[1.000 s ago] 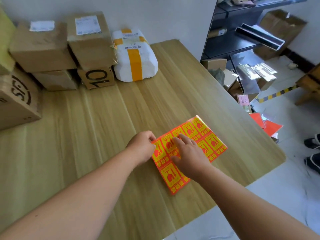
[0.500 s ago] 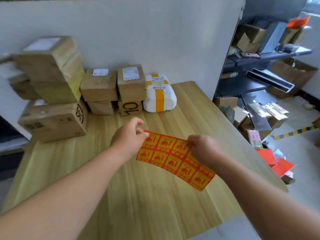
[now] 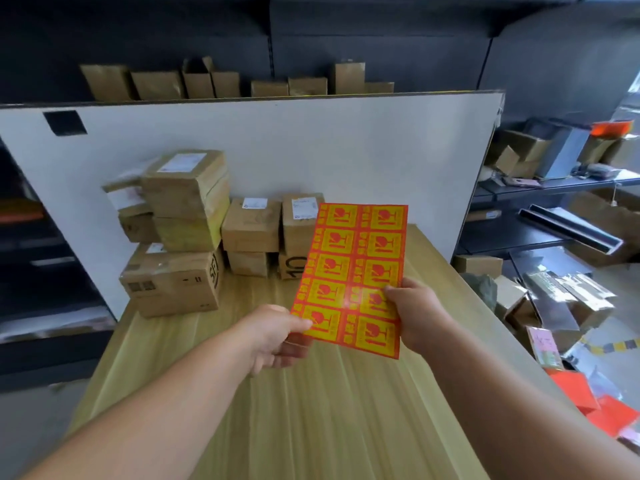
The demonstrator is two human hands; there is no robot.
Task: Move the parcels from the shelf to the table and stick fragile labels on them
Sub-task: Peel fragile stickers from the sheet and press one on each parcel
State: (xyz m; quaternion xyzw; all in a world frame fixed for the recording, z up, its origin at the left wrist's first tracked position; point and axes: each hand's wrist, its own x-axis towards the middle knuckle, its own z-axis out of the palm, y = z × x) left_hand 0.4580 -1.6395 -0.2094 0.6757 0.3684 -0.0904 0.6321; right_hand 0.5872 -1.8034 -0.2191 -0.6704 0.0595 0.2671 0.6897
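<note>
- Both hands are up over the wooden table [image 3: 311, 417], and between them is the sheet of fragile labels [image 3: 353, 271], red and yellow, held upright and clear of the tabletop with its printed face to the camera.
- The left hand [image 3: 277, 336] pinches the sheet's lower left corner, thumb on the front, fingers curled behind.
- The right hand [image 3: 417, 315] clamps the right edge low down, thumb pressed on the printed face and the other fingers hidden behind the sheet.
- The labels sit in two columns of five, all on the sheet.
- The parcels are at the far end of the table against the white board [image 3: 311, 150]: a big carton [image 3: 173, 282] at the left with a taped box [image 3: 188, 192] stacked on top.
- Beside those, two smaller boxes [image 3: 251, 225] with white address slips sit on lower ones, and a box marked "10" [image 3: 290, 266] is partly covered by the sheet.
- To the right, a dark shelf [image 3: 554, 183] carries open cartons, and more packaging lies on the floor below.
- Above the board, a row of brown boxes [image 3: 225, 83] lines another shelf.
</note>
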